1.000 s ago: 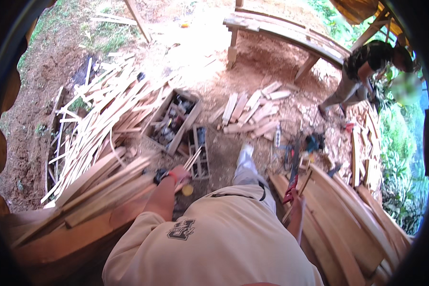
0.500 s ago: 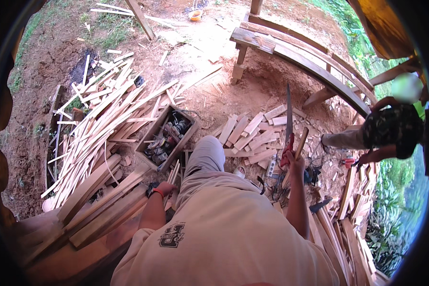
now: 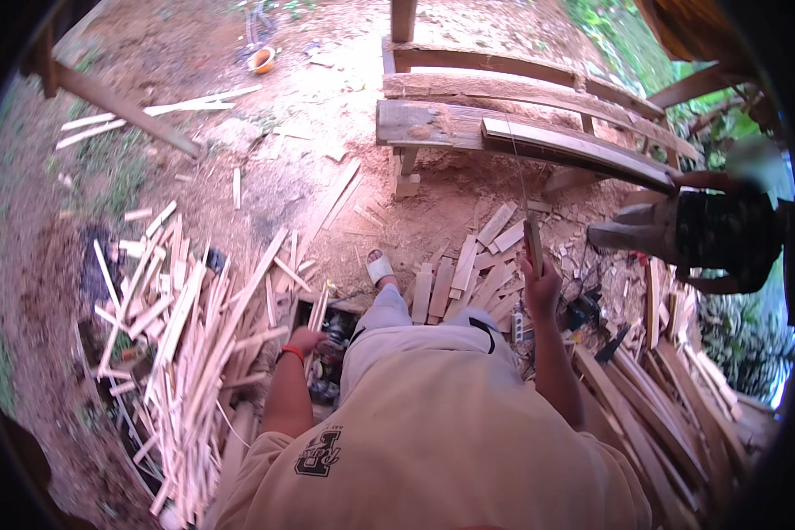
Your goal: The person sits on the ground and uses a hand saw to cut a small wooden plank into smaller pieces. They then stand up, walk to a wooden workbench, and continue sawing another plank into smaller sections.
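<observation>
Gripping, right hand (image 3: 544, 284): saw (image 3: 518, 168) and stick (image 3: 533, 245), aimed twelve o'clock, presumably for safety
Left hand (image 3: 306, 340): fingers closed round thin strips (image 3: 321, 306)

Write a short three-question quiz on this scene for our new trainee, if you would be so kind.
1. Which of the wearer's hands holds the thin sticks?
2. True or false: the wearer's right hand is empty.
3. Where is the red band worn?
A) on the right wrist
B) on the left wrist
C) on an ankle

Key:
1. The left hand.
2. False; it grips a piece of wood.
3. B
</observation>
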A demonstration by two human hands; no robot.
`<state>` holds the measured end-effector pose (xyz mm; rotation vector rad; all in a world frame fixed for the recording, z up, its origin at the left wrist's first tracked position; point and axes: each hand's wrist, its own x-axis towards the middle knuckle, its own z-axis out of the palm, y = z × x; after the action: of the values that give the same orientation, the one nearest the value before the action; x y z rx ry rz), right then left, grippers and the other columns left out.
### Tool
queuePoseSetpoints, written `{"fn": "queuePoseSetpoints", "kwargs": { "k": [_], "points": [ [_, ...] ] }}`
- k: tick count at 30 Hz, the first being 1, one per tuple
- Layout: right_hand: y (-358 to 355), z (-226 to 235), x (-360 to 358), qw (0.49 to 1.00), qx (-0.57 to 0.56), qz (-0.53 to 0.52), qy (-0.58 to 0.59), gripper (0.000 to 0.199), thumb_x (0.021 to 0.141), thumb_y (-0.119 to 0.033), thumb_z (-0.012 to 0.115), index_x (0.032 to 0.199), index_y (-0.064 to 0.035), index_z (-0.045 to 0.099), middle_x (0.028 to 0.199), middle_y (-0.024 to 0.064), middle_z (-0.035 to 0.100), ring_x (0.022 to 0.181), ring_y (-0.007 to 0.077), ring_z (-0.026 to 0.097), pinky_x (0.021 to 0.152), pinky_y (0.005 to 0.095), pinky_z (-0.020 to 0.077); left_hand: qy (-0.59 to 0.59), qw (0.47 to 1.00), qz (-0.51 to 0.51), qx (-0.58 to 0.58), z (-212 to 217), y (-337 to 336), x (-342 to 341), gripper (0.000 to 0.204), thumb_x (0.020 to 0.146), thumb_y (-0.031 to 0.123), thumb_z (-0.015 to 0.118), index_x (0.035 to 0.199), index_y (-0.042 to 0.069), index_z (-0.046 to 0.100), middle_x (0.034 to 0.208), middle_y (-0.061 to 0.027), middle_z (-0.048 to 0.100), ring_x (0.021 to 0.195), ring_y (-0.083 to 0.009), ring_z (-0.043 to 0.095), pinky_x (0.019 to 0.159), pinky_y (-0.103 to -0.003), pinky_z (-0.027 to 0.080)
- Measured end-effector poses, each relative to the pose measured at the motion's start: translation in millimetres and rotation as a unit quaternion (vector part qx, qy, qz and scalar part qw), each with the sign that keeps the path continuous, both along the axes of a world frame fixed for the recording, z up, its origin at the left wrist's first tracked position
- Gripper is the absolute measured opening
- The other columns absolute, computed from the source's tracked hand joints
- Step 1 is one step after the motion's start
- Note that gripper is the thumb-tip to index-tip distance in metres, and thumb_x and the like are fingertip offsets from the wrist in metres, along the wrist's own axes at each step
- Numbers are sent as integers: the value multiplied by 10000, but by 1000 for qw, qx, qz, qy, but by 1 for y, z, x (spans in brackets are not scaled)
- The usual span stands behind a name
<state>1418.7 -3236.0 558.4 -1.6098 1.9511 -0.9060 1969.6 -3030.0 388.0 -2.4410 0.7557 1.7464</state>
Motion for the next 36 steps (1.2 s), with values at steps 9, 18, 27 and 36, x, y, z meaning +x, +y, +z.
{"fn": "queuePoseSetpoints", "kwargs": {
  "k": [9, 18, 27, 36],
  "points": [
    [-123, 14, 48, 975, -38, -25, 219, 116, 874, -180, 707, 937, -90, 668, 809, 187, 671, 794, 430, 668, 693, 532, 517, -14, 979, -25, -202, 94, -269, 45, 346, 842, 257, 795, 914, -40, 632, 647, -132, 638, 504, -220, 632, 456, -366, 495],
    [-268, -22, 108, 977, -52, 12, 206, 130, 845, -155, 698, 942, -80, 654, 858, 187, 683, 829, 421, 678, 710, 530, 525, -46, 961, -267, -50, 13, -252, 84, 515, 802, 442, 794, 946, -50, 744, 901, -257, 738, 864, -371, 729, 779, -470, 563],
    [-382, -71, 195, 983, 42, 36, 174, 101, 874, -142, 653, 891, -61, 596, 881, 160, 693, 845, 386, 693, 738, 518, 548, -20, 997, -26, 71, 86, -290, 90, 255, 857, 141, 761, 888, -106, 704, 697, -134, 657, 552, -203, 637, 486, -366, 485],
    [-405, -91, 281, 958, 186, 36, 213, 69, 932, -119, 591, 961, -59, 605, 927, 128, 701, 886, 300, 737, 708, 414, 610, 5, 993, -65, 104, 92, -414, 107, 286, 832, 185, 806, 809, -29, 618, 631, -93, 579, 488, -194, 552, 450, -360, 446]
  ]
}}
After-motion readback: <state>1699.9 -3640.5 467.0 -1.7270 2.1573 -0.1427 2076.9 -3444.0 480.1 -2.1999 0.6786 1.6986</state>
